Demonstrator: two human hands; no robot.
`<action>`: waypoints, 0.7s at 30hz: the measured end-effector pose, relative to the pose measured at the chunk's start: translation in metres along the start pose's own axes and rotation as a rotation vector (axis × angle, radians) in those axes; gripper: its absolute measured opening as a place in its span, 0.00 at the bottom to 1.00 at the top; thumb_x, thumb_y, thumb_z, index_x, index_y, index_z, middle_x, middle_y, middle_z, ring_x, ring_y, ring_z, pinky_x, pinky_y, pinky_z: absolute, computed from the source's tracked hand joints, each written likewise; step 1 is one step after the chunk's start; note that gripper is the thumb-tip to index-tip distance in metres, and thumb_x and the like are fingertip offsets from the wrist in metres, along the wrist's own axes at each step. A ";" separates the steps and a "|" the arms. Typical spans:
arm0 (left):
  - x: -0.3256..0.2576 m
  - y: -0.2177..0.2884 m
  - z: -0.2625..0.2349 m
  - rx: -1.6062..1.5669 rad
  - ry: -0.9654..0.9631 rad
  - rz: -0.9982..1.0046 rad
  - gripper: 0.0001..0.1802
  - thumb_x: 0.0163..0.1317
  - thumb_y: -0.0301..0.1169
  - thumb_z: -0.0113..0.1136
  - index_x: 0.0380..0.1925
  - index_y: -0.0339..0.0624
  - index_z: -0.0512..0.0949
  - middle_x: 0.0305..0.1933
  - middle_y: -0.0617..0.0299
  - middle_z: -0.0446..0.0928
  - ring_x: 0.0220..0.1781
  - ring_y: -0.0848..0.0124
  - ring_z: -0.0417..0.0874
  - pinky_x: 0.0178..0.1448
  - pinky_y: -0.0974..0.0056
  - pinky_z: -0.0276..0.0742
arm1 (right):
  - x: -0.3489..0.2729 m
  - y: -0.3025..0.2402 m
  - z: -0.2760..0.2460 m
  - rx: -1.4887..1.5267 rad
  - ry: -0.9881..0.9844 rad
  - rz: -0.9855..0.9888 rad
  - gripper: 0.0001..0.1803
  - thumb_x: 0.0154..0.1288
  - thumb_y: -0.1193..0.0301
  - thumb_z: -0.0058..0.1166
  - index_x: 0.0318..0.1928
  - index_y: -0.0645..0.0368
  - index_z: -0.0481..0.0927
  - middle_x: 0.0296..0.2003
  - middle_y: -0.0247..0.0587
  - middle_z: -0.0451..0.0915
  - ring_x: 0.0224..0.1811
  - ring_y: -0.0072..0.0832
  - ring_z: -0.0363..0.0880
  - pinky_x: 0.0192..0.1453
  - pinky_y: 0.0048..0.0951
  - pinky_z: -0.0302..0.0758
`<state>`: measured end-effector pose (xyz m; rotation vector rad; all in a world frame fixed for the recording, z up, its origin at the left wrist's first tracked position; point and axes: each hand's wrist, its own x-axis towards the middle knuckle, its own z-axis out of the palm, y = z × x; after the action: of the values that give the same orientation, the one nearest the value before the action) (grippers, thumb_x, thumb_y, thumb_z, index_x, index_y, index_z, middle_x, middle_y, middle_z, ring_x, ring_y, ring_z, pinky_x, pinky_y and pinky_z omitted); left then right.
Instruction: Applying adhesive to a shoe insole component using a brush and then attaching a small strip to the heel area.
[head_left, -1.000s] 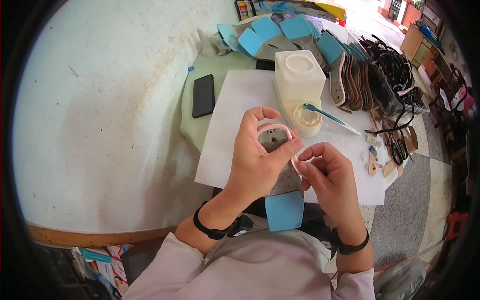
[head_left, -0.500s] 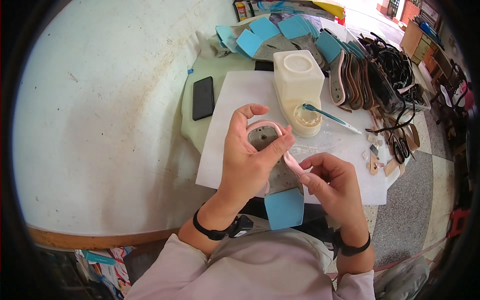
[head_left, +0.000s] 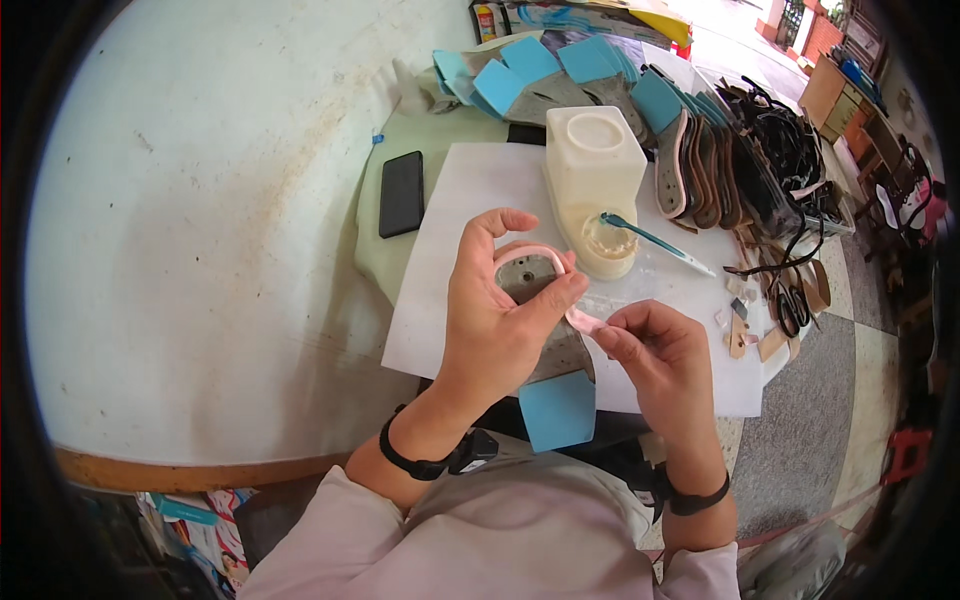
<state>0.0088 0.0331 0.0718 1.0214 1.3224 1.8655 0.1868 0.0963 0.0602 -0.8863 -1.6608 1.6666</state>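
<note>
My left hand (head_left: 495, 325) is wrapped round a grey shoe insole (head_left: 563, 357), its thumb pressed on the rim. A pink strip (head_left: 535, 248) curves along the rounded end of the insole, which has a small hole in it. Between thumb and fingers of my right hand (head_left: 665, 360), the strip's loose part is pinched, drawn away from the insole's right edge. From the insole's near end a blue square piece (head_left: 558, 412) hangs over my lap. The palm of my left hand hides part of the insole's left side.
Beyond my hands stands a cream plastic container (head_left: 597, 150) with a cup-like opening, a blue-and-white brush (head_left: 660, 243) resting across it. A black phone (head_left: 402, 195) lies left. More insoles (head_left: 700, 170), black straps (head_left: 775, 130), scissors (head_left: 792, 305) and scraps lie right. A wall rises at left.
My right hand has pulled the pink strip outward, so it stands farther off the insole's edge. The near end with the blue piece has swung slightly left. My left hand keeps its grip.
</note>
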 end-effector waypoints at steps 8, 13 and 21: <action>-0.005 0.005 -0.001 -0.055 0.039 -0.071 0.32 0.67 0.16 0.71 0.64 0.32 0.63 0.41 0.58 0.82 0.53 0.69 0.87 0.69 0.59 0.84 | 0.004 0.004 -0.004 0.226 -0.093 0.064 0.05 0.74 0.76 0.68 0.42 0.63 0.83 0.32 0.27 0.83 0.34 0.13 0.75 0.39 0.18 0.72; -0.005 0.005 -0.002 -0.134 0.072 -0.152 0.33 0.66 0.16 0.72 0.65 0.32 0.64 0.42 0.58 0.83 0.53 0.66 0.89 0.65 0.62 0.85 | 0.002 0.011 -0.003 0.177 -0.107 0.016 0.05 0.74 0.79 0.66 0.42 0.63 0.82 0.34 0.27 0.83 0.35 0.13 0.76 0.41 0.19 0.73; -0.003 0.004 -0.003 -0.213 0.085 -0.199 0.33 0.66 0.16 0.73 0.65 0.33 0.64 0.41 0.59 0.84 0.50 0.68 0.90 0.58 0.67 0.86 | -0.004 0.012 0.000 0.076 -0.064 -0.014 0.03 0.73 0.81 0.66 0.41 0.63 0.84 0.34 0.29 0.87 0.36 0.13 0.78 0.42 0.18 0.74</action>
<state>0.0078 0.0279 0.0748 0.6835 1.1945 1.8671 0.1896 0.0926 0.0485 -0.7901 -1.6300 1.7532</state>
